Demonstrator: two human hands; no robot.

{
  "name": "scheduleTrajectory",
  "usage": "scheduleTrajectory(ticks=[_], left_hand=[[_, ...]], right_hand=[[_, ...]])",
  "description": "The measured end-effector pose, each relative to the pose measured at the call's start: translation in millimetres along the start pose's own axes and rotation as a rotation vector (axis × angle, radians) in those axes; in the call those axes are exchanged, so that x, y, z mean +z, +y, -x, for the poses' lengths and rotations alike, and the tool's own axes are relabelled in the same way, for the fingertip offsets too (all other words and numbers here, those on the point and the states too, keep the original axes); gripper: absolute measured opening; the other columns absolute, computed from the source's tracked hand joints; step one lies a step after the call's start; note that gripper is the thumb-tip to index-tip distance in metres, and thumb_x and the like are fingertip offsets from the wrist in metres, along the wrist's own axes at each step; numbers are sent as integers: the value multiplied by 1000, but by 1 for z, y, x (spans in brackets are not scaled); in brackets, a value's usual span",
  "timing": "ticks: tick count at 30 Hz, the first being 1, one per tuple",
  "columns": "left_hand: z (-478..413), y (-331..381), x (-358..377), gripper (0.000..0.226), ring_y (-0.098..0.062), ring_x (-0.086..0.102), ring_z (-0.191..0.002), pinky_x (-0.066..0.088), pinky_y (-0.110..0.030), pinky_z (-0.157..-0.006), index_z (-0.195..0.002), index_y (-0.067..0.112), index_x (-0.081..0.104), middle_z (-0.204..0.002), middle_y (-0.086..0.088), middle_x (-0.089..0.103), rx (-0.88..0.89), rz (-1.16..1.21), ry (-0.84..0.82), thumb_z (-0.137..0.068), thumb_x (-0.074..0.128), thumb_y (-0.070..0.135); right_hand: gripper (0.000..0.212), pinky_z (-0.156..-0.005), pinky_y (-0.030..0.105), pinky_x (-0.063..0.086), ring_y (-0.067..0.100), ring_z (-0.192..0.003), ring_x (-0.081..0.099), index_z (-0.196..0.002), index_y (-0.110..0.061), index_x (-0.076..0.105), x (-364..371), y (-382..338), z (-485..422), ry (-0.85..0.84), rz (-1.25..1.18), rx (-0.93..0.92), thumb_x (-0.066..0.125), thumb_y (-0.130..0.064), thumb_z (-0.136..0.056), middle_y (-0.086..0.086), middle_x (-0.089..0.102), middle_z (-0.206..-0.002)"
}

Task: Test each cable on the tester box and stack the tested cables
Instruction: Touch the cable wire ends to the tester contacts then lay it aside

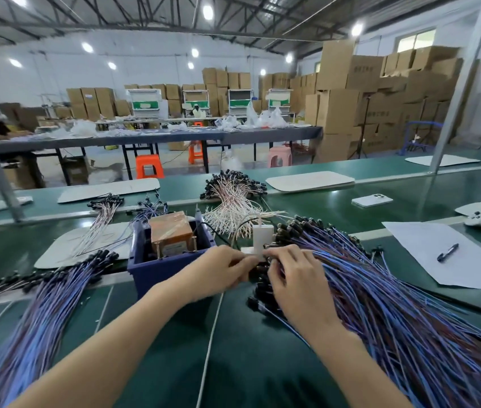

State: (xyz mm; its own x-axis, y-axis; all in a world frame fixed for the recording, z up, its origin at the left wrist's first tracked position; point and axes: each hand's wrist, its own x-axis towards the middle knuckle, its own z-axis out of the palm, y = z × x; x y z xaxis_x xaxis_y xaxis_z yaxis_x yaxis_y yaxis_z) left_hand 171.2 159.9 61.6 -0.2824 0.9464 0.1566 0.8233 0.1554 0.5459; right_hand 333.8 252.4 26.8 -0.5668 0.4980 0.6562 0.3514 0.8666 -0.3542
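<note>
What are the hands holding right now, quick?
Left hand: fingers curled at the white tester box; what it pinches cannot be told.
Right hand: fingers curled on black cable ends.

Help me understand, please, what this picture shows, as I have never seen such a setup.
There is no machine here: a person works with bare hands, and the one picture comes from a camera worn on their head, looking forward and down. The left hand and right hand meet at the foot of a small white tester box on the green table. Their fingers are curled there, apparently on a cable end, but what they pinch is hidden. A big pile of blue cables lies under the right hand; another blue bundle lies at the left. Beside the left hand stands a blue crate holding a brown block. Farther off lie pinkish cables, a phone, and a pen on paper.
</note>
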Motion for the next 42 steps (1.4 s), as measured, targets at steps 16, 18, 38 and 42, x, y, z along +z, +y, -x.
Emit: scheduleTrajectory(ticks=[16, 18, 38, 42], left_hand=[[169, -194, -102, 23, -29, 67, -88, 56, -39, -80, -106, 17, 61, -100, -8, 70, -841, -461, 383, -104, 45, 34], [175, -211, -112, 31, -34, 64, -99, 53, -45, -89, -109, 8, 61, -109, -15, 67, -1013, -465, 446, -104, 42, 31], [182, -238, -113, 44, -26, 53, -58, 35, -33, -54, -69, -1, 60, -69, -18, 63, -1114, -82, 850, -100, 47, 26], [185, -236, -115, 41, -30, 70, -67, 59, -44, -73, -76, 1, 70, -72, -12, 73, -1060, 31, 810, -101, 43, 21]], right_hand=[[22, -52, 16, 34, -2, -58, 53, -110, -38, 65, 150, -96, 27, -563, -324, 47, 46, -30, -104, -18, 64, -83], [21, -50, 17, 34, -2, -60, 55, -108, -38, 65, 151, -93, 27, -552, -366, 74, 47, -29, -103, -17, 62, -75], [22, -53, 24, 44, 8, -58, 57, -105, -36, 65, 149, -90, 28, -488, -467, 140, 49, -21, -101, -13, 65, -74], [25, -48, 22, 40, 8, -50, 53, -100, -40, 63, 148, -90, 29, -475, -523, 168, 49, -19, -101, -9, 66, -71]])
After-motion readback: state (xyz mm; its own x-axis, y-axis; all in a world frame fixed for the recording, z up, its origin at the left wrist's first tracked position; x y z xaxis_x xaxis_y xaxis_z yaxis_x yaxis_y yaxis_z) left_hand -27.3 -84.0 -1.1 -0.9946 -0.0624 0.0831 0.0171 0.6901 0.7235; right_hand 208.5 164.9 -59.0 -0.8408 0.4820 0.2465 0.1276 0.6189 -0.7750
